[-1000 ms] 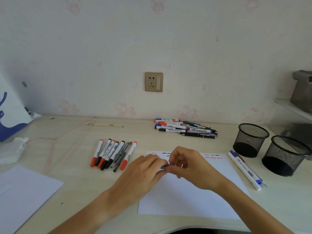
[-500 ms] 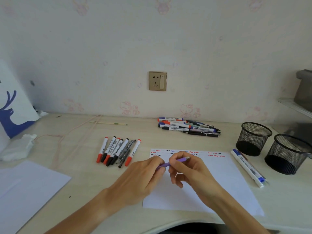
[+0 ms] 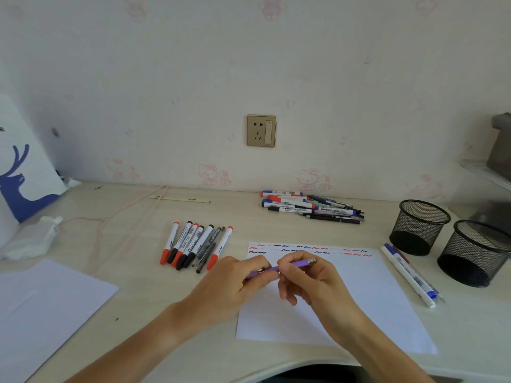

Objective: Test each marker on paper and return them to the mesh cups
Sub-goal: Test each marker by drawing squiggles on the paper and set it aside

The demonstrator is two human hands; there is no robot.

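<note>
A purple pen [image 3: 297, 264] with a silver end lies level between my hands, just above the white test paper [image 3: 367, 294]. My left hand [image 3: 235, 286] grips its left end and my right hand [image 3: 309, 280] pinches its middle. Red, blue and black squiggles [image 3: 309, 248] run along the paper's far edge. A row of red- and black-capped markers [image 3: 193, 246] lies left of the paper. Another pile of markers [image 3: 307, 207] sits by the wall. Two black mesh cups [image 3: 419, 226] [image 3: 474, 252] stand at the right, with a few markers [image 3: 409, 273] lying beside them.
More white sheets [image 3: 47, 299] lie at the front left, with a crumpled tissue [image 3: 30, 240] and a pink cord [image 3: 110, 219] behind. A deer-print bag [image 3: 19, 172] leans at the far left. A wall socket [image 3: 261, 131] is above the desk. A shelf [image 3: 489, 172] juts in at the right.
A second ago both hands were closed together over the pen and hid it. They have drawn slightly apart, and the purple barrel now shows between them.
</note>
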